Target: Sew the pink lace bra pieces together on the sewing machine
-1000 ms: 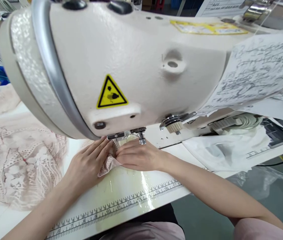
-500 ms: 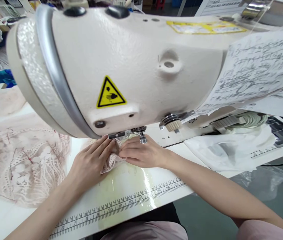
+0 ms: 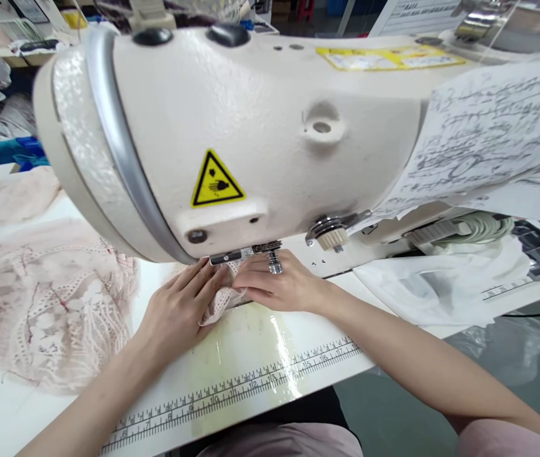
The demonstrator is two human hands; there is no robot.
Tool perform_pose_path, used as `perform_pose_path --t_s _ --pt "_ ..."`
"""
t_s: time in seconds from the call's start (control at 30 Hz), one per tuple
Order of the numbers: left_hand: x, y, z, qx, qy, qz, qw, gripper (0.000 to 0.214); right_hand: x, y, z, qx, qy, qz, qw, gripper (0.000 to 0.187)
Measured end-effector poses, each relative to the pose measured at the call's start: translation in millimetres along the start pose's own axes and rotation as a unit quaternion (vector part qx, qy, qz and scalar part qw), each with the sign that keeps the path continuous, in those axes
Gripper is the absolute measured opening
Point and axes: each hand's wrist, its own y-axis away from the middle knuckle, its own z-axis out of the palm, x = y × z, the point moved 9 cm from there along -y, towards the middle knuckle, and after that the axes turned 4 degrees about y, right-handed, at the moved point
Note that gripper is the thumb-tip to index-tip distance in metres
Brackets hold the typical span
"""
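A small pink lace piece [image 3: 220,303] lies on the white table under the head of a cream sewing machine [image 3: 251,133]. My left hand [image 3: 179,311] rests flat on the lace from the left, fingers stretched toward the presser foot [image 3: 246,255]. My right hand [image 3: 282,285] presses on the lace from the right, fingers close together and pointing left, just below the machine's metal screw [image 3: 274,263]. Both sets of fingertips meet at the lace, partly hidden under the machine head.
A heap of pink lace fabric [image 3: 46,298] covers the table's left side. A printed ruler strip [image 3: 241,387] runs along the table's front edge. White cloth [image 3: 436,279] and a scribbled paper sheet [image 3: 489,139] lie at the right, near black cables.
Both hands have crept slightly forward with the lace, deeper under the machine head. The view has shifted a little to the right.
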Motion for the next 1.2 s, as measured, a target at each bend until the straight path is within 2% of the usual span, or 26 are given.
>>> perform_pose_path --t_s 0.27,0.47,0.73,0.87,1.2 --pt "2.8 -2.1 0.6 0.003 0.004 0.014 1.000 0.052 5.5 0.9 -0.7 0.009 -0.020 0.021 1.000 0.018" --pt "13.2 -0.5 -18.9 0.058 0.059 0.074 0.994 0.030 -4.1 0.8 -4.2 0.036 -0.007 -0.018 0.999 0.021" --pt "1.0 4.0 -27.0 0.062 0.041 0.044 0.996 0.022 -23.5 -1.5 16.2 0.025 0.020 -0.043 0.999 0.020" --pt "-4.9 6.4 -22.9 0.054 0.056 0.022 0.997 0.024 -26.0 -3.6 14.4 0.063 0.042 -0.039 0.996 0.023" --pt "-10.9 7.1 -17.6 0.038 0.064 -0.006 0.997 0.026 -20.4 -2.0 24.0 0.026 0.037 -0.014 0.999 0.020"
